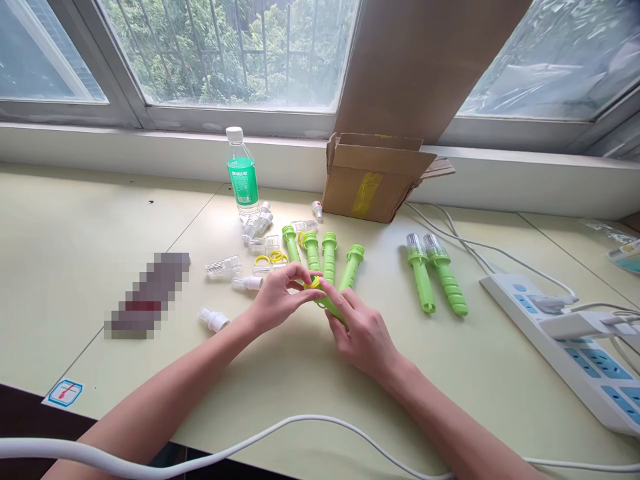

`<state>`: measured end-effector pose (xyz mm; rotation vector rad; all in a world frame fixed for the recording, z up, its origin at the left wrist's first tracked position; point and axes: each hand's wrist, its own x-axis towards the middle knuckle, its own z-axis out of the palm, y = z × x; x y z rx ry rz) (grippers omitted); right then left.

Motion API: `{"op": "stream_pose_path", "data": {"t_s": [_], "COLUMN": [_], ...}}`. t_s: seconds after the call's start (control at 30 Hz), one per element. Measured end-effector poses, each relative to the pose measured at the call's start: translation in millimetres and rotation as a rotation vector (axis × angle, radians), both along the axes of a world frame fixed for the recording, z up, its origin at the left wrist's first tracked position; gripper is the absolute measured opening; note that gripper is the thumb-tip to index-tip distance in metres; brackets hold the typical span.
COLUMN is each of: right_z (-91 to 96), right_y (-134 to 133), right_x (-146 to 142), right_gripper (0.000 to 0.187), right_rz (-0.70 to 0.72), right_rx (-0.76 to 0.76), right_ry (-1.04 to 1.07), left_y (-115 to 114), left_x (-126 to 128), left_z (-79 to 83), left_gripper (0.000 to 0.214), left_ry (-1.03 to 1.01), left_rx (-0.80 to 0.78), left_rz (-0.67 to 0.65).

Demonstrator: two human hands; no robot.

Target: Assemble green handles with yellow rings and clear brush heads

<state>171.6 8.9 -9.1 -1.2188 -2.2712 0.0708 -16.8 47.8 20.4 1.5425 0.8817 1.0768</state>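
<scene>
My right hand (361, 331) grips a green ribbed plastic handle (332, 306) just above the table. My left hand (278, 298) pinches a yellow ring (313, 283) at the handle's top end. Behind my hands lie several more green handles (329, 255) in a row. Two finished green handles with clear caps (436, 272) lie to the right. Loose yellow rings (275, 257) and clear plastic caps (224, 266) are scattered to the left.
A water bottle with a green label (242, 175) and an open cardboard box (371, 175) stand at the back by the window sill. A white power strip (567, 346) lies on the right. A white cable (300, 423) crosses the near edge.
</scene>
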Motion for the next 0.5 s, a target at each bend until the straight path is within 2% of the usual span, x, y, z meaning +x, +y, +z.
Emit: {"op": "stream_pose_path", "data": {"t_s": [0.27, 0.5], "right_z": [2.9, 4.7], "right_y": [-1.7, -2.1], "right_x": [-3.6, -3.5], "right_gripper": [0.064, 0.067], "right_rz": [0.012, 0.019], "right_rx": [-0.136, -0.187], "right_ry": [0.195, 0.229], "left_y": [0.0, 1.6], "left_x": [-3.3, -2.6], "left_z": [6.8, 4.1], "left_gripper": [0.016, 0.015], "left_ry": [0.047, 0.04], "left_rx": [0.083, 0.09], "left_rz": [-0.051, -0.056]}}
